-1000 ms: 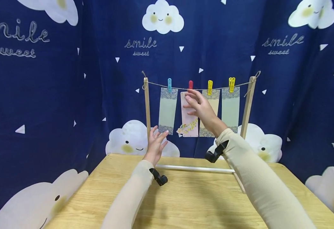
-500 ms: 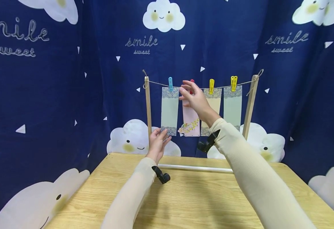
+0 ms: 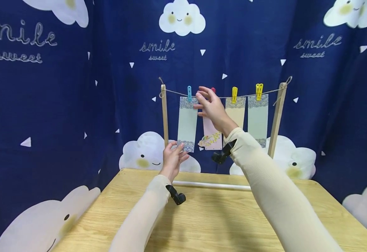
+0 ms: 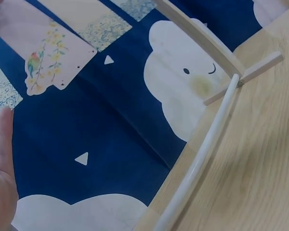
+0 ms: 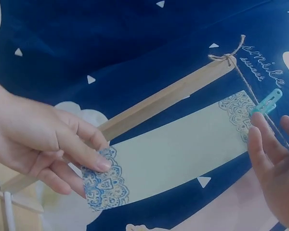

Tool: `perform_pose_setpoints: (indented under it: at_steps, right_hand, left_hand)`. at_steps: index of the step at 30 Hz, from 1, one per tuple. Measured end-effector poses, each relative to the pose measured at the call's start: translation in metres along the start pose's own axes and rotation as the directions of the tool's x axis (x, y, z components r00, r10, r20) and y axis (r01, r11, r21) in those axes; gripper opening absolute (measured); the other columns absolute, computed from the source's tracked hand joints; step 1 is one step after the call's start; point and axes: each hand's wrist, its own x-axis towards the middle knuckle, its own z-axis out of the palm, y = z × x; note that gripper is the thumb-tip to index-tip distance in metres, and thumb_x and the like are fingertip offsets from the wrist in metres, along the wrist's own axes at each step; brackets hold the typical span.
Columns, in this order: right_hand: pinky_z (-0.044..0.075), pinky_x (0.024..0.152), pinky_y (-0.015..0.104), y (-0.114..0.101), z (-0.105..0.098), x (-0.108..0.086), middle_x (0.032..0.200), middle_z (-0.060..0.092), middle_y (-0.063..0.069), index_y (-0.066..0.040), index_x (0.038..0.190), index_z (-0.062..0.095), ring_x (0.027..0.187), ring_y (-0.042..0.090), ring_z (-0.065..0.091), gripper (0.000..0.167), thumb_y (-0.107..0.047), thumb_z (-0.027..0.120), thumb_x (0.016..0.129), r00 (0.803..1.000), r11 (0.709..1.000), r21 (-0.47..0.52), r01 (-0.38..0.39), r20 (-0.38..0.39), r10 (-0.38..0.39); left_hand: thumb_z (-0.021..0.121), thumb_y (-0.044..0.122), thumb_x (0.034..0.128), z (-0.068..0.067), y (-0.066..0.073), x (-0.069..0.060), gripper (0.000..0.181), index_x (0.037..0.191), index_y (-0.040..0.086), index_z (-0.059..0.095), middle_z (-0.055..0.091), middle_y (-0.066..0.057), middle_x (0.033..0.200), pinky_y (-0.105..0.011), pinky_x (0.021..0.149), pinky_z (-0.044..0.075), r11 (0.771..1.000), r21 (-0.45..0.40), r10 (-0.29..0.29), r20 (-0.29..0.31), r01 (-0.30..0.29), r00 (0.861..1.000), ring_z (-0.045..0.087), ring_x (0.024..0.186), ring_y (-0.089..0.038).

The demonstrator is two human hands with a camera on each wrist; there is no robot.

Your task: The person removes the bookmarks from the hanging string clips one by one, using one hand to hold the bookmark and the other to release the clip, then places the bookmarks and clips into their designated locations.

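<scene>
A pale green card (image 3: pixel 187 122) with lace-patterned ends hangs from a string under a blue clothespin (image 3: pixel 189 93). My left hand (image 3: pixel 171 159) pinches the card's bottom end; in the right wrist view its thumb (image 5: pixel 94 158) lies over the front, the other fingers behind. Up by the card's top right corner is my right hand (image 3: pixel 213 110), fingers loosely extended, close to the clothespin (image 5: pixel 266 102) and holding nothing. It partly covers a pink card (image 3: pixel 211 138) with a bird and yellow flowers, and the red clothespin (image 3: pixel 213 90) above it.
Farther right hang a cream card (image 3: pixel 236 113) and another pale green card (image 3: pixel 258 120), under yellow clothespins (image 3: pixel 234 95). The string runs between two wooden posts (image 3: pixel 277 120), joined low by a white rod (image 3: pixel 214 185) on the wooden table (image 3: pixel 202 220). Behind is a blue cloud-print curtain.
My left hand has risen to the left card and taken its bottom end. My right hand has moved left, from the red clothespin towards the blue one. The left card's angle has shifted.
</scene>
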Motion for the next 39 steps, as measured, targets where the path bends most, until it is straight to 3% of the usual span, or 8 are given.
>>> perform_pose_setpoints:
  at_steps: [8,13,17,21,24,29,34,39]
  right_hand:
    - [0.056,0.098,0.047,-0.003,0.012,0.012,0.163,0.036,0.005,-0.020,0.161,0.033,0.119,0.030,0.065,0.060,-0.037,0.056,0.108,1.000,1.000,-0.005,-0.023,0.007,0.023]
    - [0.060,0.092,0.041,-0.006,0.018,0.024,0.164,0.034,0.010,-0.021,0.164,0.026,0.112,0.031,0.069,0.066,-0.037,0.056,0.108,0.996,0.996,0.004,-0.093,0.006,0.093]
    - [0.063,0.080,0.034,-0.009,0.023,0.032,0.158,0.042,0.010,-0.022,0.165,0.023,0.094,0.023,0.073,0.066,-0.037,0.054,0.109,0.984,0.984,0.012,-0.176,-0.009,0.176]
    - [0.063,0.067,0.027,-0.014,0.028,0.042,0.147,0.054,0.012,-0.017,0.165,0.024,0.069,0.012,0.066,0.064,-0.031,0.053,0.110,0.975,0.976,0.020,-0.215,-0.046,0.216]
    - [0.061,0.062,0.024,-0.018,0.031,0.047,0.141,0.058,0.014,-0.010,0.161,0.032,0.059,0.008,0.059,0.055,-0.025,0.050,0.111,0.975,0.976,0.020,-0.216,-0.051,0.217]
    - [0.061,0.059,0.024,-0.020,0.030,0.047,0.142,0.057,0.019,0.000,0.151,0.043,0.057,0.006,0.059,0.042,-0.019,0.042,0.113,0.978,0.978,-0.020,-0.208,-0.020,0.207]
    - [0.060,0.060,0.024,-0.018,0.030,0.043,0.138,0.060,0.017,0.000,0.149,0.040,0.059,0.009,0.062,0.039,-0.016,0.037,0.114,0.981,0.981,-0.051,-0.189,-0.053,0.187]
    - [0.056,0.054,0.021,-0.013,0.030,0.041,0.137,0.060,0.020,0.002,0.145,0.043,0.057,0.009,0.061,0.035,-0.013,0.037,0.114,0.982,0.988,0.021,-0.152,-0.113,0.153]
  left_hand:
    - [0.069,0.004,0.0995,-0.002,-0.003,-0.005,0.019,0.111,0.009,0.055,0.065,-0.007,0.091,-0.027,0.061,0.063,1.000,-0.005,0.012,-0.001,-0.012,1.000,0.073,0.070,-0.017]
    - [0.067,0.003,0.1004,-0.001,-0.005,-0.009,0.018,0.109,0.010,0.054,0.067,-0.007,0.091,-0.027,0.060,0.063,1.000,-0.018,0.004,0.018,-0.004,1.000,0.074,0.071,-0.017]
    - [0.067,0.003,0.1007,-0.002,-0.006,-0.011,0.018,0.110,0.010,0.053,0.066,-0.008,0.093,-0.028,0.061,0.063,1.000,-0.012,-0.001,0.028,0.001,1.000,0.075,0.072,-0.018]
    - [0.068,0.005,0.1007,-0.003,-0.004,-0.008,0.020,0.113,0.008,0.053,0.066,-0.008,0.093,-0.029,0.062,0.063,1.000,0.004,0.008,0.038,-0.008,0.999,0.075,0.075,-0.019]
    - [0.068,0.006,0.1009,-0.005,-0.001,-0.006,0.020,0.115,0.008,0.053,0.065,-0.007,0.093,-0.029,0.062,0.063,1.000,0.016,0.012,0.042,-0.012,0.999,0.074,0.075,-0.019]
    - [0.067,0.003,0.1003,-0.006,-0.002,-0.007,0.020,0.115,0.007,0.055,0.068,-0.007,0.092,-0.028,0.063,0.063,1.000,0.008,0.023,0.042,-0.023,0.999,0.073,0.069,-0.015]
    - [0.066,-0.001,0.0998,-0.009,-0.003,-0.007,0.029,0.126,0.002,0.055,0.069,-0.008,0.091,-0.027,0.065,0.063,0.999,-0.020,0.036,0.037,-0.035,0.999,0.070,0.063,-0.011]
    - [0.066,-0.003,0.0997,-0.008,-0.005,-0.007,0.033,0.131,0.000,0.054,0.068,-0.007,0.090,-0.026,0.065,0.063,0.999,-0.028,0.035,0.040,-0.034,0.999,0.069,0.062,-0.009]
